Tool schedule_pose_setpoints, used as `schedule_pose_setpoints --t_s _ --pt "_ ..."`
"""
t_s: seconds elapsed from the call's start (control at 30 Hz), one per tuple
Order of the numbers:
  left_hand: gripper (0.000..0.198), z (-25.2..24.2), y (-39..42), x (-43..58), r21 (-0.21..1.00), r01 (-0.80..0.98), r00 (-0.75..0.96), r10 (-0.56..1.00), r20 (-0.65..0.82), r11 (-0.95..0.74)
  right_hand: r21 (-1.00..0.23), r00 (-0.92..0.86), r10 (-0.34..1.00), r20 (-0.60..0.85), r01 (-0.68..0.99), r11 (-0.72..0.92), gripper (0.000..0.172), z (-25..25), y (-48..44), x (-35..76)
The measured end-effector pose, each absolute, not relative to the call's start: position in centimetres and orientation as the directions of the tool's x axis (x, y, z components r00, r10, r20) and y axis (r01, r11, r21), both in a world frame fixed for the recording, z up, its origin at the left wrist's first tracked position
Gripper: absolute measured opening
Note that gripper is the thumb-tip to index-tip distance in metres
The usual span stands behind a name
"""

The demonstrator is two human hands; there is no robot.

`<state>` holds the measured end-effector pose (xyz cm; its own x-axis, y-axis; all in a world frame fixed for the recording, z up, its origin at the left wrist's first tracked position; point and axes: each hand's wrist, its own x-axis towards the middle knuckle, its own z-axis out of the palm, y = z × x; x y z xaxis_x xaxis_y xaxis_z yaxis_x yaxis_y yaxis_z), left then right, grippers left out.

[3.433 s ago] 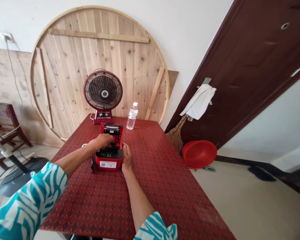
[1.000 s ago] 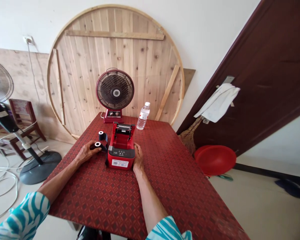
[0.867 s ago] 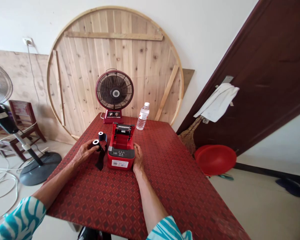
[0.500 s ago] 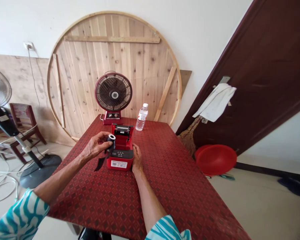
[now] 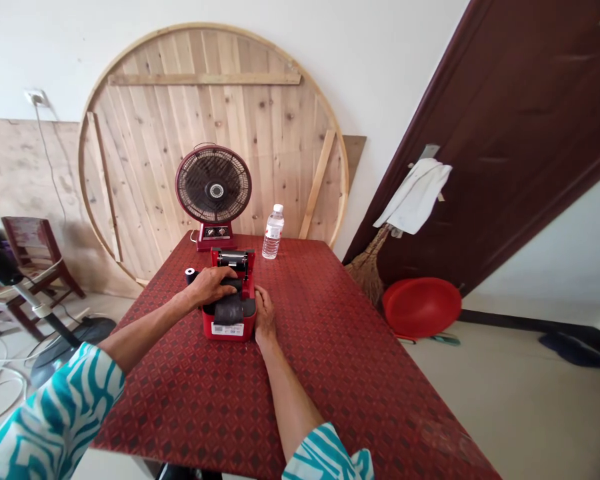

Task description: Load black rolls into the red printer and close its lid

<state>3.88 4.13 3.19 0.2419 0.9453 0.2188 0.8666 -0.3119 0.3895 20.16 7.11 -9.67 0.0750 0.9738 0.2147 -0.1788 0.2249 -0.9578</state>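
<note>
Head view: the left hand (image 5: 211,285) lies over the open bay of the small red plastic label printer (image 5: 229,328) in the middle of the red patterned table (image 5: 330,347). Its fingers (image 5: 230,285) curl down on a black ribbon roll (image 5: 229,311), mostly hidden under the hand, and the roll's loose strip drapes over the printer's front. The printer's lid stands upright behind the hand. The right hand (image 5: 264,317) presses flat against the printer's right side, fingers stretched out and holding nothing. A 2nd black roll with a white core (image 5: 190,273) stands on the table just left of the printer. Behind it are a red round desk fan (image 5: 213,190) and a clear plastic water bottle (image 5: 272,232).
</note>
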Motion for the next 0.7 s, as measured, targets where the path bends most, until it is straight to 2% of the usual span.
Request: schedule_pose_setpoints --t_s 0.27,0.43,0.6,0.7 --pt "0.03 3.0 5.8 4.2 0.319 0.91 0.252 0.965 0.078 -0.263 -0.956 0.081 0.969 0.232 -0.165 0.242 0.037 -10.2 7.5 20.2" --pt "0.032 2.9 6.0 4.6 0.386 0.884 0.252 0.964 0.084 -0.265 -0.959 0.069 0.971 0.229 -0.157 0.237 0.036 -10.3 7.6 20.2" --pt "0.021 2.6 6.4 4.6 0.254 0.922 0.313 0.949 -0.037 -0.294 -0.957 0.08 0.968 0.237 -0.153 0.247 0.037 -10.4 7.6 20.2" --pt "0.018 2.8 6.8 4.4 0.251 0.916 0.34 0.938 -0.065 -0.314 -0.961 0.081 0.972 0.221 -0.152 0.231 0.038 -10.1 7.4 20.2"
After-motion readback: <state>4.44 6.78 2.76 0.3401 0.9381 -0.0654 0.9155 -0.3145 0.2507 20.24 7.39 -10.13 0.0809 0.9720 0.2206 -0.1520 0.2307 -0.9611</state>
